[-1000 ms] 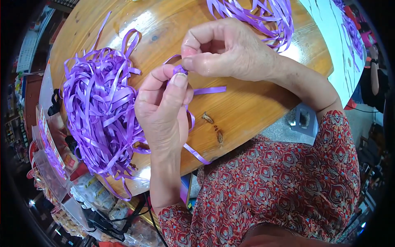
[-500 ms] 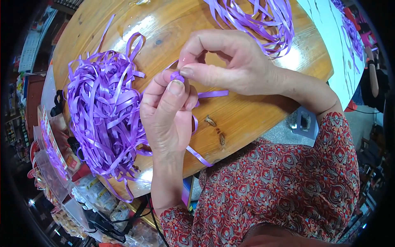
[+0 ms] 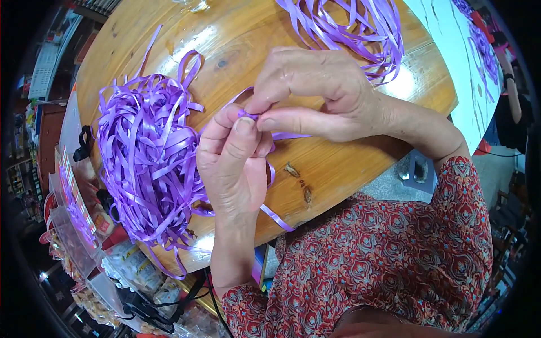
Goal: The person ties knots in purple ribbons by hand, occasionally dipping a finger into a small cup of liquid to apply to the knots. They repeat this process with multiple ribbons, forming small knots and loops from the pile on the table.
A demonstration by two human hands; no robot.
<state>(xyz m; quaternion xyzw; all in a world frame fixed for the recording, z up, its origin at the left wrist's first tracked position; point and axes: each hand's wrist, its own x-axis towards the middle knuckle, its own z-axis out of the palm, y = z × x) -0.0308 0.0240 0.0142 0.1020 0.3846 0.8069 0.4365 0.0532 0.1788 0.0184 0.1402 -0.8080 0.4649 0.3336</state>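
Between my two hands is a small knotted bit of purple satin ribbon (image 3: 245,114). My left hand (image 3: 234,152) pinches it between thumb and fingers, palm turned up. From the right, my right hand (image 3: 324,93) closes thumb and forefinger on the same bit, its tips touching those of the left. Ribbon runs out behind my fingers toward the right and down beside my left palm to the table edge. A big tangled pile of purple ribbon (image 3: 149,158) lies just left of my left hand. How the knot is looped is mostly hidden by my fingertips.
The round wooden table (image 3: 231,42) carries a second, looser bundle of purple ribbon (image 3: 360,28) at the far side. A white marbled table (image 3: 451,39) adjoins on the right, with another person's arm (image 3: 511,93) beyond it. Packaged goods (image 3: 132,265) crowd the lower left.
My right hand has shifted slightly right and down, and its fingers now cover more of the knot. My left hand still grips the ribbon. The whole view has moved a little.
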